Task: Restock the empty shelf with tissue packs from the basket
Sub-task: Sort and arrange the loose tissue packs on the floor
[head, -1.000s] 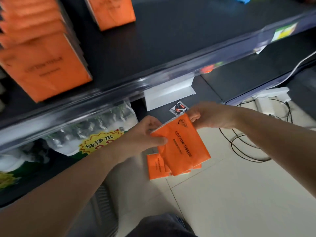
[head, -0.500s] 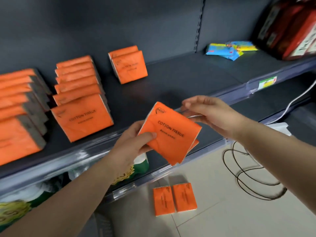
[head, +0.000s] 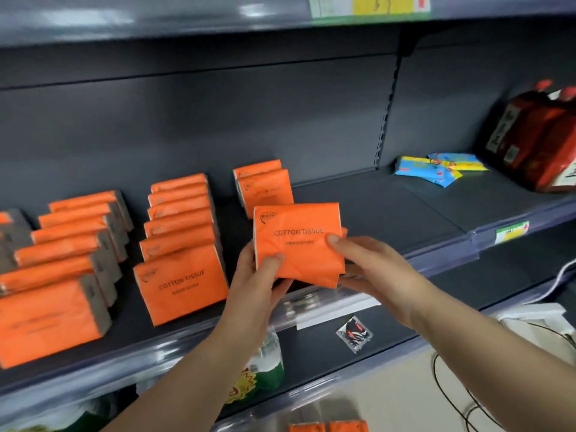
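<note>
I've lifted the tissue pack from near the floor to just over the shelf front edge, before the short back row, so placing looks next. Left hand and right hand hold it, thumbs on its face, fingers wrapped behind.

Dark grey back panel, slotted metal upright, pale floor below
</note>
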The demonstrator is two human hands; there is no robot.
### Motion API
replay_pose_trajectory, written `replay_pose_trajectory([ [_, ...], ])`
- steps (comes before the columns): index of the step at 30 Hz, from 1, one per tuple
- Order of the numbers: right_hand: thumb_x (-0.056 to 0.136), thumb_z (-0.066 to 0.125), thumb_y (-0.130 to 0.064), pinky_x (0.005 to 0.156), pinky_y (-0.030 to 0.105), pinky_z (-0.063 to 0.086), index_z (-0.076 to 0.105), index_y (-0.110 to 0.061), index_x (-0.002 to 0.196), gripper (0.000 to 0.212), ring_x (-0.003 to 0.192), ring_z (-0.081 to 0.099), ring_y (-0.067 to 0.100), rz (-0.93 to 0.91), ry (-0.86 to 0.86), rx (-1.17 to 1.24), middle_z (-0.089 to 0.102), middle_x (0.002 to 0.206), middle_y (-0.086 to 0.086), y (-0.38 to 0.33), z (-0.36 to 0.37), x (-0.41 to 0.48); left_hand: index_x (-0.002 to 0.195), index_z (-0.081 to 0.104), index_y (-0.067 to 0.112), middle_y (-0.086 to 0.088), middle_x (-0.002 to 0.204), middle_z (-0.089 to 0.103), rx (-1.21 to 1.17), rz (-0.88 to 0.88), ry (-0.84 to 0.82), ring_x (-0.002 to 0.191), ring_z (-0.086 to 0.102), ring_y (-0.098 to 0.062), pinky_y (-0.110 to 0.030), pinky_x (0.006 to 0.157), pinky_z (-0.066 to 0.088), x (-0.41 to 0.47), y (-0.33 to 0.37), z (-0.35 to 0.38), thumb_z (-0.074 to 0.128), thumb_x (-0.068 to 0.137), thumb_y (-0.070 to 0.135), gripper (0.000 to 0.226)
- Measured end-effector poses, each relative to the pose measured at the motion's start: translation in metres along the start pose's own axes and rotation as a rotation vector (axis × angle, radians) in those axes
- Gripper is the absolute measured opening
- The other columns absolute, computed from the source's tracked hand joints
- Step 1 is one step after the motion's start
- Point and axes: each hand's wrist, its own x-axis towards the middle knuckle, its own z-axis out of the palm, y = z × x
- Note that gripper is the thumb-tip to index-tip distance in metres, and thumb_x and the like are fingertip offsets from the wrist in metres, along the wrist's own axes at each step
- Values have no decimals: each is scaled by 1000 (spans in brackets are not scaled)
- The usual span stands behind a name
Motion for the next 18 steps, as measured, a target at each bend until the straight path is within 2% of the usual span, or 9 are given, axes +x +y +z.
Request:
replay_pose_trajectory([
  [2,88,64,-30,71,23,57,60,-8,114,34,96,71,18,-18,22,38,72,107,9,-2,3,10,117,58,35,11,116,67,18,14,2,108,63,-7,-26,86,51,6,3,2,53,94,17,30],
  [6,88,65,-19,75,23,55,55,-11,124,38,100,67,15,-61,41,26,68,115,7,-7,7,33,120,55,37,16,114,66,156,66,-26,104,62,3,-17,81,49,21,9,1,47,95,13,35],
  [9,89,63,-11,90,34,54,51,-11,128,41,104,65,20,-82,28,-4,66,118,9,-9,11,54,133,46,35,15,121,61,337,106,-17,112,56,-1,-23,96,42,35,12,-1,46,95,13,44],
  [11,89,61,-7,98,40,49,51,-11,128,41,108,64,22,-88,17,-38,65,119,9,-9,13,67,135,42,35,16,120,57,426,118,1,106,52,5,-17,90,39,46,14,-3,47,94,14,46],
  [14,88,57,-3,98,41,49,49,-13,127,41,107,63,22,-102,7,-94,65,117,9,-10,18,84,132,41,39,13,113,58,534,122,41,94,51,4,-17,78,36,63,17,-5,48,93,13,47],
  [16,87,55,-2,99,42,48,49,-15,125,40,107,62,22,-119,13,-137,65,116,8,-11,23,94,130,39,40,16,104,57,566,121,56,87,50,6,-11,70,36,75,17,-5,47,93,12,47],
  [18,87,53,-1,99,42,47,49,-18,123,40,107,61,22,-135,31,-181,64,116,8,-13,27,105,133,40,33,13,105,57,591,92,73,89,51,2,-15,73,37,86,15,-6,47,92,13,46],
])
